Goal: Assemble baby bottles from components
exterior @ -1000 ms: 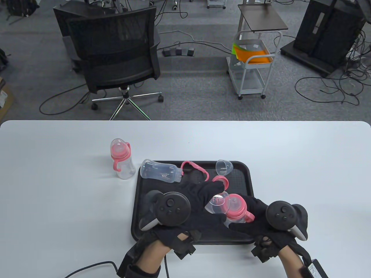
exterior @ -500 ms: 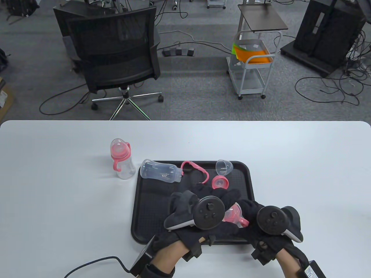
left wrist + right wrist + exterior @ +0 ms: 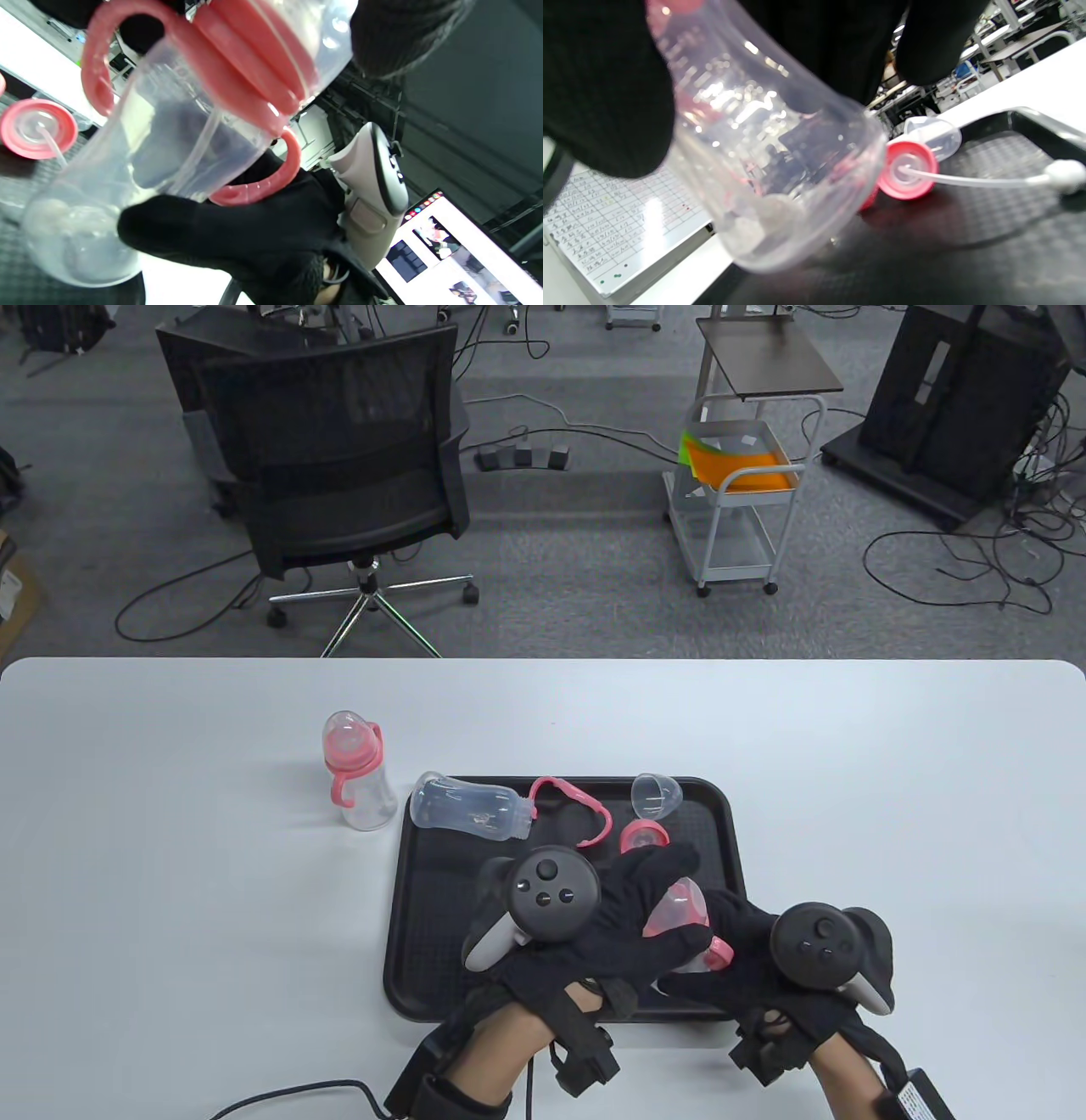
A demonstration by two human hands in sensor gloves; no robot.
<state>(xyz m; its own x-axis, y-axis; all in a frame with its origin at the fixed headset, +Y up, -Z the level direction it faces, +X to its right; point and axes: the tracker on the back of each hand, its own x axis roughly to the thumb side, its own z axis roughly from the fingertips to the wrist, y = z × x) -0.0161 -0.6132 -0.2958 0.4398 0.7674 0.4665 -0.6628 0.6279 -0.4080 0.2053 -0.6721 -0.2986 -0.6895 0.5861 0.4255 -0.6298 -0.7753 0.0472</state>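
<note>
Both hands hold one baby bottle [image 3: 679, 909] tilted above the front right of the black tray [image 3: 407, 899]. My right hand [image 3: 730, 950] grips its clear body [image 3: 768, 169], fingers [image 3: 606, 106] wrapped around it. My left hand [image 3: 670, 899] grips the clear cap [image 3: 326, 34], which sits over the pink collar [image 3: 254, 84] with its two handles. On the tray lie an empty bottle body [image 3: 471, 808], a pink handle ring [image 3: 573, 806], a second clear cap [image 3: 656, 795] and a pink collar with a straw [image 3: 643, 836], which also shows in the right wrist view [image 3: 908, 176].
A finished bottle [image 3: 356, 772] with pink handles stands upright on the white table, left of the tray's far left corner. The tray rim [image 3: 1031, 123] runs close to the right of the held bottle. A cable [image 3: 288, 1090] trails off the table's front edge.
My left hand has carried the clear cap rightwards onto the bottle's pink top and turned over it. My right hand has kept hold of the bottle, shifting only slightly.
</note>
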